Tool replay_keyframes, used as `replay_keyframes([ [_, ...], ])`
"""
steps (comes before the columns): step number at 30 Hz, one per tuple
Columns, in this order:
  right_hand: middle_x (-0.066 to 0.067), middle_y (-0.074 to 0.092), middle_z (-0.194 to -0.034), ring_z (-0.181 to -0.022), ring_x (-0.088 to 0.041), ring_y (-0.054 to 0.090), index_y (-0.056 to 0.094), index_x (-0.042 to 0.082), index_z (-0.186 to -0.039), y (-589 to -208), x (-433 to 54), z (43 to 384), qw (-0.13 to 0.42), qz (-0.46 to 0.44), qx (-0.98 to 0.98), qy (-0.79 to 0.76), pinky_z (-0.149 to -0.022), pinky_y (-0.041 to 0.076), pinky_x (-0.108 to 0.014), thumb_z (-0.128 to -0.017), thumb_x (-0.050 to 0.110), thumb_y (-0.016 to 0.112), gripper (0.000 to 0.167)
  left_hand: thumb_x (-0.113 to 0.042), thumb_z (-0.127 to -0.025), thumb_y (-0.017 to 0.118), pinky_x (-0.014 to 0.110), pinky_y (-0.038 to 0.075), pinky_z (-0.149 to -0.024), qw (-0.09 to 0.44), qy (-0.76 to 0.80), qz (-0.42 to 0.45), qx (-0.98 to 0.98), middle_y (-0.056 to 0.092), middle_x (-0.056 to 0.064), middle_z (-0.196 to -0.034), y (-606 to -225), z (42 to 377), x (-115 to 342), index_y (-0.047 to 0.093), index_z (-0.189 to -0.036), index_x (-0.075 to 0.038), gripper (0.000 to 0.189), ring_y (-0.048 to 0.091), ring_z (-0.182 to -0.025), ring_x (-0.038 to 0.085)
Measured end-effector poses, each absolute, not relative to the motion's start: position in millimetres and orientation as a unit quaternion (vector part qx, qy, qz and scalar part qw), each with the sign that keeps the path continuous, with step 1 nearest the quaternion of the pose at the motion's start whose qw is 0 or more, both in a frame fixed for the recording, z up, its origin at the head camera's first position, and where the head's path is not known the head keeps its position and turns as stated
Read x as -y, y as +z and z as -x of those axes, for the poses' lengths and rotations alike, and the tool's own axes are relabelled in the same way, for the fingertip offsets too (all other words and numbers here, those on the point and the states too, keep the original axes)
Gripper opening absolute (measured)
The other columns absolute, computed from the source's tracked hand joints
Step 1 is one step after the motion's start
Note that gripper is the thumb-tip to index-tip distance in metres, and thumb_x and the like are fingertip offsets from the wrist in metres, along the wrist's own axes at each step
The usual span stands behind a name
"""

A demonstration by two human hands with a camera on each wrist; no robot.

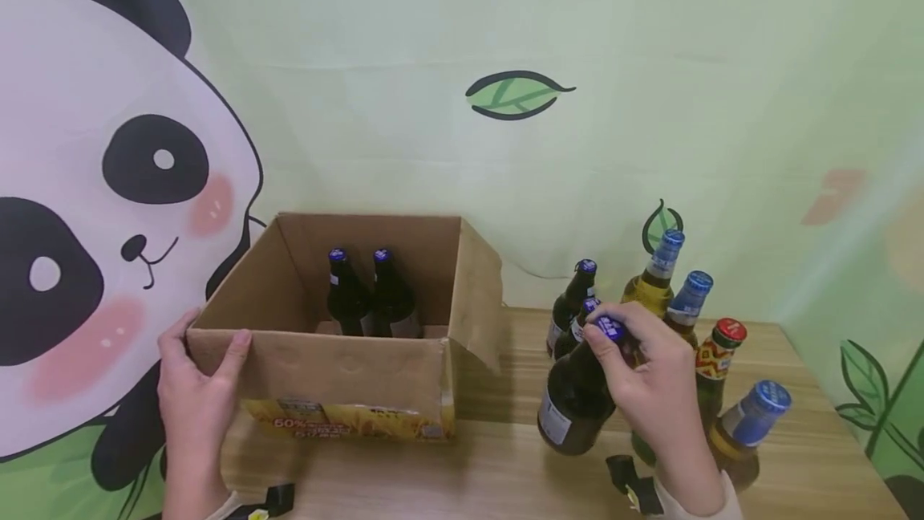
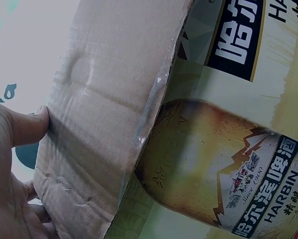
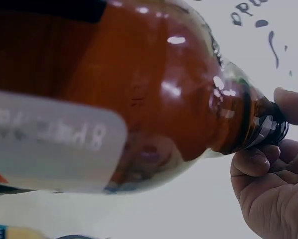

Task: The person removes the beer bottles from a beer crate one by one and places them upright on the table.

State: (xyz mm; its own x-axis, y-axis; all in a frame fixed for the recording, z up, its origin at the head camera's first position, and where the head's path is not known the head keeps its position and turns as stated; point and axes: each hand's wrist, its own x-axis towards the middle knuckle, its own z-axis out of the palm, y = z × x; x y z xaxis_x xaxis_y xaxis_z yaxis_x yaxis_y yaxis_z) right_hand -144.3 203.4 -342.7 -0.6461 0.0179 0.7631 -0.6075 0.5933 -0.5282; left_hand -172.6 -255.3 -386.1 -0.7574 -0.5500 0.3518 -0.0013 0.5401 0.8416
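At right, our right hand (image 1: 658,371), if slack, could drop the bottle (image 1: 580,393) it pinches; our left hand (image 1: 196,401) grips the box (image 1: 339,366).

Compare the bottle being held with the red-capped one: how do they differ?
The held bottle has a blue cap; the red-capped bottle has a red cap. The right grip pinches the held bottle; the red-capped bottle is not held. Both are capped and outside the box.
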Motion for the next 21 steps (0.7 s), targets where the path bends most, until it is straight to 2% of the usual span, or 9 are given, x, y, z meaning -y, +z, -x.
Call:
replay_keyframes([
  [9,0.004,0.065,-0.084,-0.063,-0.008,0.048,0.071,0.008,-0.096,-382,-207,148,0.375,-0.144,0.828,0.391,-0.054,0.038,-0.016,-0.086,0.0,0.078,0.014,-0.035,-0.091,0.076,0.051,0.029,-0.114,0.307,-0.455,-0.162,0.82,0.047,0.018,-0.149,-388,173,258,0.036,-0.154,-0.02,0.076,0.043,-0.135,0.039],
  [21,0.002,0.067,-0.084,-0.063,-0.007,0.048,0.071,0.008,-0.093,-409,-210,156,0.382,-0.13,0.828,0.389,-0.055,0.037,-0.016,-0.084,-0.002,0.079,0.015,-0.037,-0.091,0.075,0.05,0.029,-0.115,0.305,-0.456,-0.164,0.82,0.046,0.014,-0.15,-387,171,258,0.036,-0.153,-0.022,0.075,0.042,-0.136,0.036],
])
